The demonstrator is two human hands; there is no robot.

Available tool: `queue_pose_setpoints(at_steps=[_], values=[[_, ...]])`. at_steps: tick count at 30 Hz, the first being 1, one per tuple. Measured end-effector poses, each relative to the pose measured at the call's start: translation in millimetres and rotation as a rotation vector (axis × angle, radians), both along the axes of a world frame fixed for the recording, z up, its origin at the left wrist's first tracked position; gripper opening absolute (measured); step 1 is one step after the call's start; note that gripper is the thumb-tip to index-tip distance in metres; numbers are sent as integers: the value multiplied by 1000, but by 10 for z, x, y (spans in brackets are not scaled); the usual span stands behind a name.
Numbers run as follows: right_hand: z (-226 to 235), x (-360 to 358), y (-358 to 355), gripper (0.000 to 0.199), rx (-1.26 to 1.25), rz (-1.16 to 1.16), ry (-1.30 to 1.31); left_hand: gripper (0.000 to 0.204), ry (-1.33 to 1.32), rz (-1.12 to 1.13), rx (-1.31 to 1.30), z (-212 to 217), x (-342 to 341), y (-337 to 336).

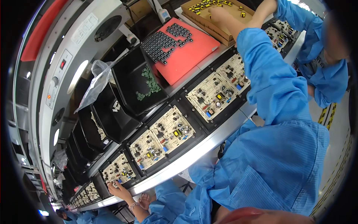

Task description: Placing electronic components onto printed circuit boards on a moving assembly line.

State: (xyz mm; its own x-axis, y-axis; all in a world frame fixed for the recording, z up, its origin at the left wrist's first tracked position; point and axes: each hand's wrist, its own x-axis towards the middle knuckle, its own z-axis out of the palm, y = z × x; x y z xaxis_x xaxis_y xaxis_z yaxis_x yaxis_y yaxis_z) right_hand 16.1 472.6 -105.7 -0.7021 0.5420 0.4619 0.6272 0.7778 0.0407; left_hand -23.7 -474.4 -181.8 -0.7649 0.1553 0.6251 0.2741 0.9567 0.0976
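My right hand reaches far forward out of a blue sleeve into a shallow cardboard box at the top. The box holds several small yellow and black components. My fingers curl down over them, and I cannot tell whether they hold one. A second bare forearm crosses just behind my sleeve toward the same box; it seems to belong to the person at the right. My left hand is not in view.
Beside the box a red foam pad carries rows of black parts. Black bins, one with green parts, line the conveyor's far side. Populated circuit boards sit in black carriers along the metal rail. A co-worker's hand touches a board at the lower left.
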Motion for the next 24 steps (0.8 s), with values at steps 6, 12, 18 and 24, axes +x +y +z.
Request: queue_pose_setpoints(at_steps=[6,12,18,24], values=[[332,-16,-583,33,-96,-75,66,31,-185,15,50,118,77,169],[855,-248,-1384,21,-1741,1035,784,30,-39,15,119,6,69,-21],[1039,-118,-2906,32,-1754,1181,188,34,-6,87,289,11,156,-10],[986,-312,-4085,32,-1780,1291,-195,31,45,107,385,-88,97,-72]])
